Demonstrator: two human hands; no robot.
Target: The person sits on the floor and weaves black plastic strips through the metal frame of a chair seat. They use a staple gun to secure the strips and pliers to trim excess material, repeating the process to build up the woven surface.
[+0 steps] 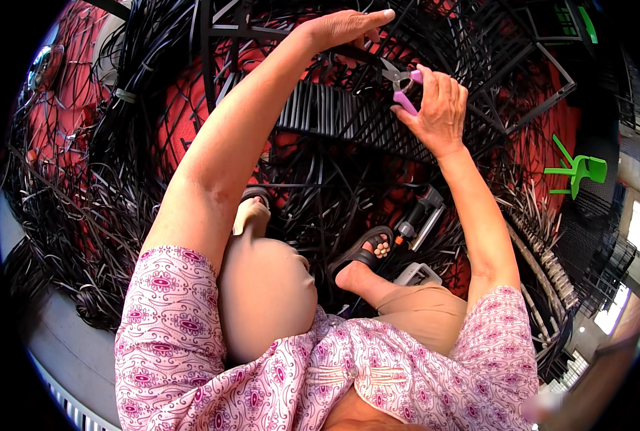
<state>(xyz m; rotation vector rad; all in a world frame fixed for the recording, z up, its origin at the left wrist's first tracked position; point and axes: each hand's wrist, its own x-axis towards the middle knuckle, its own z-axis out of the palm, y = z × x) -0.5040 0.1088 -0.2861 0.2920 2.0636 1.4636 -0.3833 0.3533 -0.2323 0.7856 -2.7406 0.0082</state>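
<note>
A: What is nearest, low in the frame?

B: A pale short-sleeved top with a purple pattern [160, 316], then beige cloth trousers [269, 309]. Near the centre is a black strapped sandal [366, 253], with a grey-and-black handheld tool [420, 212] just right of it.

A: And the hands?

B: Right of upper centre, the right hand [442, 111] grasps metal snips with pink handles [405, 102], the handles spread and the blades toward the upper left. The left hand [340, 30] reaches to the top edge, one finger stretched rightward; whether it pinches anything, one cannot tell.

A: What lies around them?

B: A dark ribbed panel of parallel strips [334, 111] below the snips, and loose black flat strips [129, 176] tangled over a red floor covering [183, 133].

A: Which step is this?

B: Probably lining up a snip. A cut would call for a steadied strip and blades clear of the left fingers.

A: Farthest off?

B: A bright green chair [585, 169], at the right.
</note>
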